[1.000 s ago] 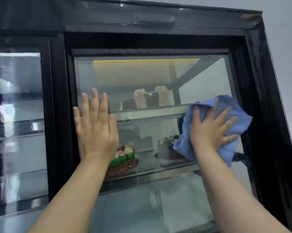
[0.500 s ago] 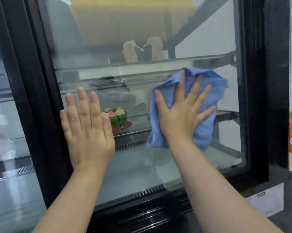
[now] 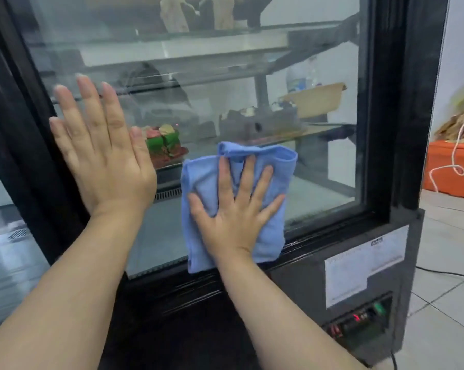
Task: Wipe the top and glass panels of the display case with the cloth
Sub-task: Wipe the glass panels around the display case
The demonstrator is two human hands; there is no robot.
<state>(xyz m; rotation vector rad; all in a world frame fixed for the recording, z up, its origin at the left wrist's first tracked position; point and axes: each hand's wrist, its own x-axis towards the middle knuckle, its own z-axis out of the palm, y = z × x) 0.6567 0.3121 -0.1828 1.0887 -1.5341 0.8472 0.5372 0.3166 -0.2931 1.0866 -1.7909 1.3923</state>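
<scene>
The black-framed display case [image 3: 401, 129] fills the view, with its right glass panel [image 3: 319, 62] in front of me. A blue cloth [image 3: 281, 169] lies flat against the lower part of that panel, its bottom edge over the black sill. My right hand [image 3: 236, 212] presses the cloth to the glass with fingers spread and straight. My left hand [image 3: 102, 148] rests flat on the glass near the panel's left frame, fingers straight and together, holding nothing.
Behind the glass sit shelves with a green and red cake [image 3: 164, 145] and a dark cake [image 3: 255, 124]. A white label [image 3: 359, 265] and lit switches [image 3: 359, 319] are on the case's base. An orange box [image 3: 452, 169] with a white cord stands on the tiled floor at the right.
My right hand has slid the cloth down the glass from mid-height to the bottom edge and a little left. The view has dropped with it. My left hand stays flat on the glass.
</scene>
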